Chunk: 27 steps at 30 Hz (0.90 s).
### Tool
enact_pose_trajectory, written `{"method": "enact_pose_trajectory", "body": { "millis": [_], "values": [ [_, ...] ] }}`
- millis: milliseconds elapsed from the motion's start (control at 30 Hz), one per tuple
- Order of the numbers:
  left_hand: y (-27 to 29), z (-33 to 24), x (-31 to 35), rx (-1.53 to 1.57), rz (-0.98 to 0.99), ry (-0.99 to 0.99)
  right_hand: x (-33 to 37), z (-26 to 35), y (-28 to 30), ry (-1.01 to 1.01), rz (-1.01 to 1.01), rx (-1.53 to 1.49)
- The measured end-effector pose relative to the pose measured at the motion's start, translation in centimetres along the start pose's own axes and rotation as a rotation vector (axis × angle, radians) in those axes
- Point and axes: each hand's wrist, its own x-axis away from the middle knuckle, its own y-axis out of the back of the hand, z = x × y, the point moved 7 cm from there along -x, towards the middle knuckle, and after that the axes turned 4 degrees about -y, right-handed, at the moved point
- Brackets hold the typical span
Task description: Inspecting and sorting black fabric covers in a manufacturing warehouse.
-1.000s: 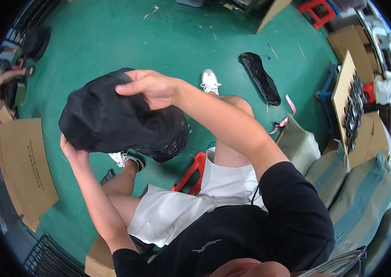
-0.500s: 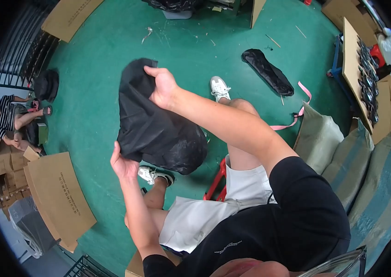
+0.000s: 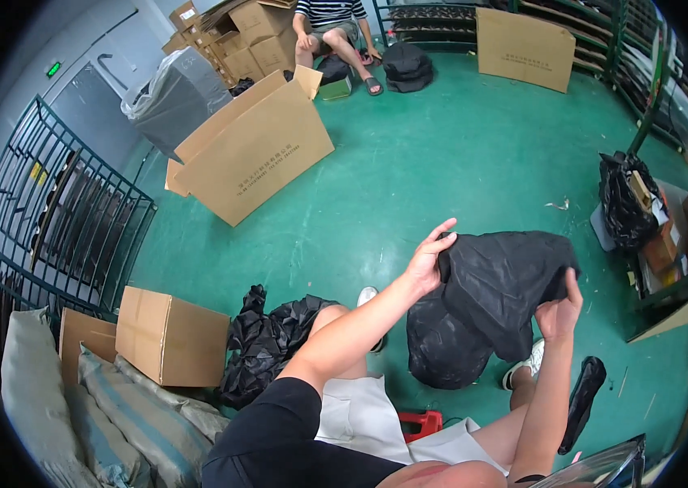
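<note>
Black crinkled fabric bag [image 3: 494, 293] is hanging above the green floor [image 3: 441, 171], both hands gripping it: left hand [image 3: 429, 262] at its left edge, right hand [image 3: 559, 313] at its right

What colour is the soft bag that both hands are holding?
The soft crumpled fabric bag is plain black, shown in the head view.

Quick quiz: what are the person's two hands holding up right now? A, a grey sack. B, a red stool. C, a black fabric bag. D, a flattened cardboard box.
C: the left hand and right hand both grip the black fabric bag at its upper edges.
</note>
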Motion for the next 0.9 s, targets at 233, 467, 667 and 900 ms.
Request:
{"method": "enact_pose_trajectory", "body": {
  "millis": [233, 467, 667, 900],
  "values": [
    [0.3, -1.9, -1.7, 0.063, 0.021, -0.082, 0.3, 0.6, -0.4, -0.046, 0.163, 0.026],
    [-1.2, -2.4, -0.9, 0.062, 0.134, -0.021, -0.7, -0.7, 4.3, -0.099, 0.270, 0.032],
    [-0.5, -2.6, -1.1, -0.213, 0.162, -0.101, -0.8, -1.1, 1.2, -0.145, 0.280, -0.030],
    [-1.6, -2.7, -0.4, -0.209, 0.166, -0.131, 0.6, 1.4, -1.6, 0.069, 0.413, -0.109]
  ]
}}
